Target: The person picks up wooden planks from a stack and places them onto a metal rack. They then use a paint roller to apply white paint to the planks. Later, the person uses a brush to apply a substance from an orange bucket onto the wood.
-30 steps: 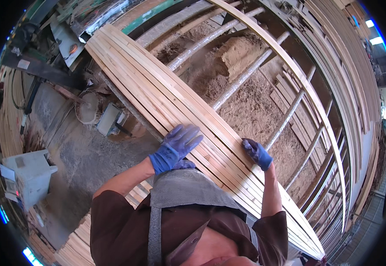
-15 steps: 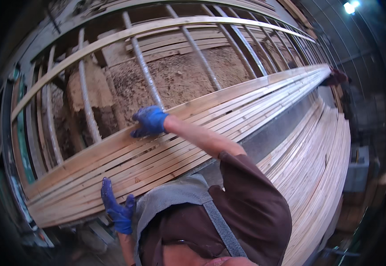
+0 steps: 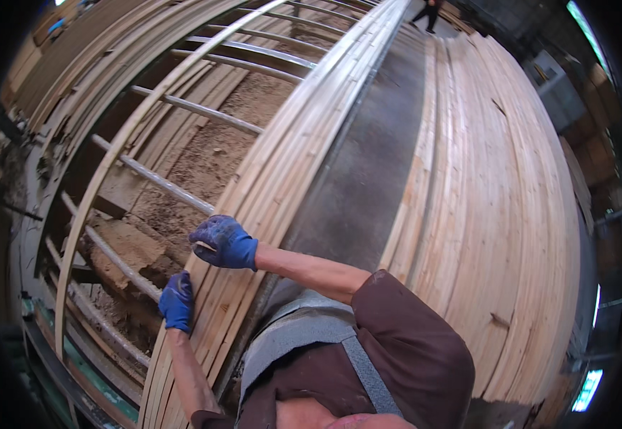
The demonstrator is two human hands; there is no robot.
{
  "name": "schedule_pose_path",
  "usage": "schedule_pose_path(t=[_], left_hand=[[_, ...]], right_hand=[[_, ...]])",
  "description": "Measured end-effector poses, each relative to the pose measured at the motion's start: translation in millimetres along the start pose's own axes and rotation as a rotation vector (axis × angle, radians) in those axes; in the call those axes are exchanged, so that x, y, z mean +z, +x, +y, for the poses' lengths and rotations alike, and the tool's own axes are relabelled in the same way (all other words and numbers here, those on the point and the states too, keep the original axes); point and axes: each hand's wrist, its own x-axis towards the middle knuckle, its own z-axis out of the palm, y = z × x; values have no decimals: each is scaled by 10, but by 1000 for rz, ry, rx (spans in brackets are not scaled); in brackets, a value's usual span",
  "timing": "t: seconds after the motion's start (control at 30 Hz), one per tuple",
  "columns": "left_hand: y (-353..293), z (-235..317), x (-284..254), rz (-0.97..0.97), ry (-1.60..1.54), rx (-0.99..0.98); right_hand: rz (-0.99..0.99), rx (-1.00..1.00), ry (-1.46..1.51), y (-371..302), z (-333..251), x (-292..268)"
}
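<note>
A row of long, narrow wooden boards [image 3: 268, 193] runs from below my arms to the far top of the view. My right hand [image 3: 224, 242], in a blue glove, curls its fingers over the outer left edge of the row. Nearer to me, my left hand [image 3: 177, 300], gloved in blue as well, is closed on that same edge with the fingers together. Its fingertips are partly hidden against the wood. Metal rollers [image 3: 175, 189] lie just left of the boards.
A curved-looking wooden rail [image 3: 103, 168] crosses the rollers, with sawdust [image 3: 229, 129] beneath. Right of the boards lies a dark metal surface [image 3: 354, 157], then a wide stack of planks [image 3: 496, 236]. Another person [image 3: 429, 14] stands at the far end.
The view has turned, so the boards now run more steeply away. My left hand has gone from the boards' near side to their outer edge, close to my right hand.
</note>
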Motion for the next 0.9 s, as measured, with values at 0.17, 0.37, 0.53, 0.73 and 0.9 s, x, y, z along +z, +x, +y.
schedule_pose_path(t=[0.17, 0.37, 0.53, 0.73, 0.9], left_hand=[[-25, 213, 128, -101, -46, -7], [-37, 40, 179, -259, -151, -50], [168, -1121, 457, -347, -506, 143], [-146, -115, -34, 22, 406, 217], [-796, 1323, 298, 99, 222, 364]], right_hand=[[184, 386, 81, -1196, -461, -761], [-14, 967, -72, -3567, -1067, -1042], [34, 1513, 104, -5149, -1420, -794], [297, 1620, 40, -6487, -2486, -630], [266, 1305, -157, -8037, -3423, -662]])
